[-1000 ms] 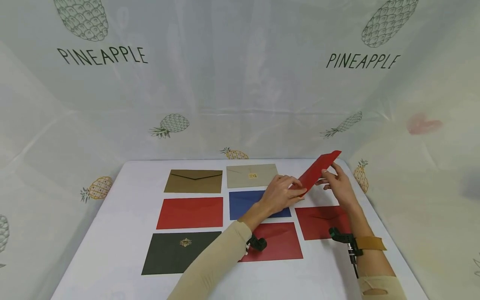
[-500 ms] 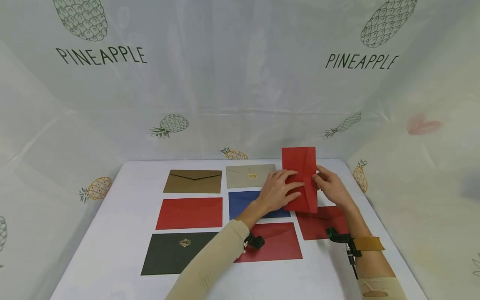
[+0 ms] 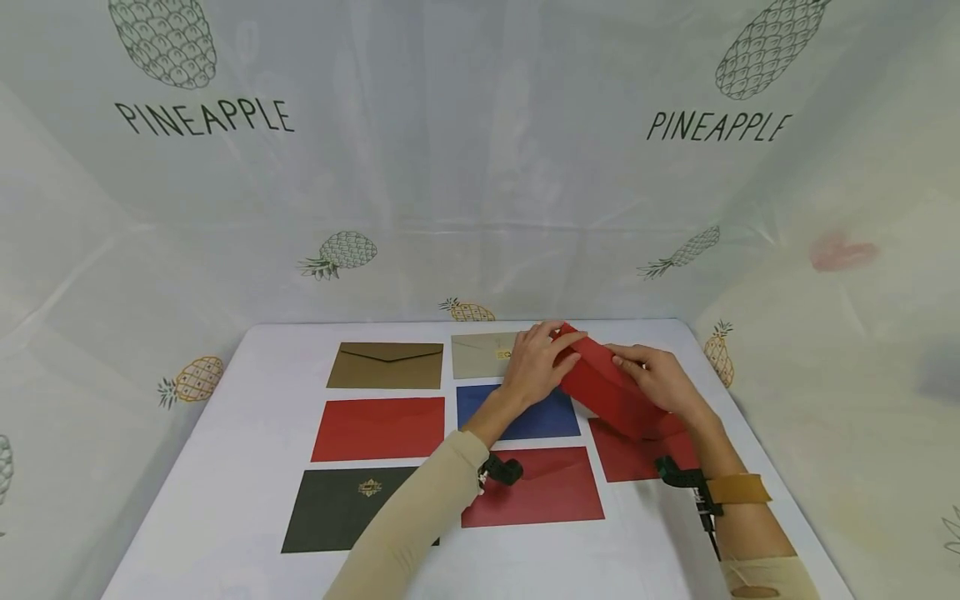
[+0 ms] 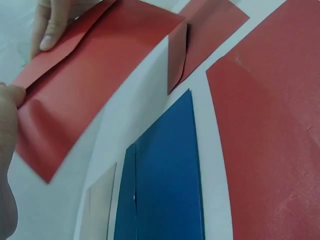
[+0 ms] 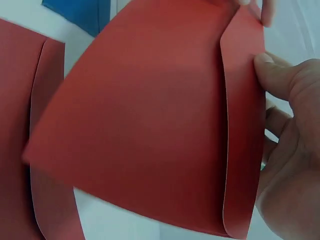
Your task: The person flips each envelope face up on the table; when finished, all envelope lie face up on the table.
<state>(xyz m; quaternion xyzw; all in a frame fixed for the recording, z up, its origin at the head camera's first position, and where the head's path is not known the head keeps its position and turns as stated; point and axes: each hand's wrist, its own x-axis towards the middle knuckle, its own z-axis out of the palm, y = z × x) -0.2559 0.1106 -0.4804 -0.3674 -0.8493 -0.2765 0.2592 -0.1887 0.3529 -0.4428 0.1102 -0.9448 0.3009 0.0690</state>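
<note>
A red envelope (image 3: 609, 390) is held up at a slant over the right side of the table, its flap along the upper edge. My left hand (image 3: 534, 364) pinches its upper left end. My right hand (image 3: 662, 382) holds the flap edge; in the right wrist view the thumb (image 5: 275, 75) presses on the flap and the other fingers are behind the paper. The envelope's lower right end overlaps another red envelope (image 3: 626, 458) on the table. Nearest my left hand lie a grey envelope (image 3: 480, 357), partly hidden by the fingers, and a blue envelope (image 3: 543, 417).
On the white table (image 3: 225, 467) several envelopes lie in rows: a brown one (image 3: 386, 375), a red one (image 3: 378, 429), a dark green one (image 3: 337, 508) partly under my left sleeve, and a darker red one (image 3: 555, 492). A pineapple-print sheet (image 3: 480, 167) stands behind.
The held red envelope has turned from slanting up to the right, through upright, to slanting down to the right. My left hand has moved up to its upper end; the right hand keeps its edge.
</note>
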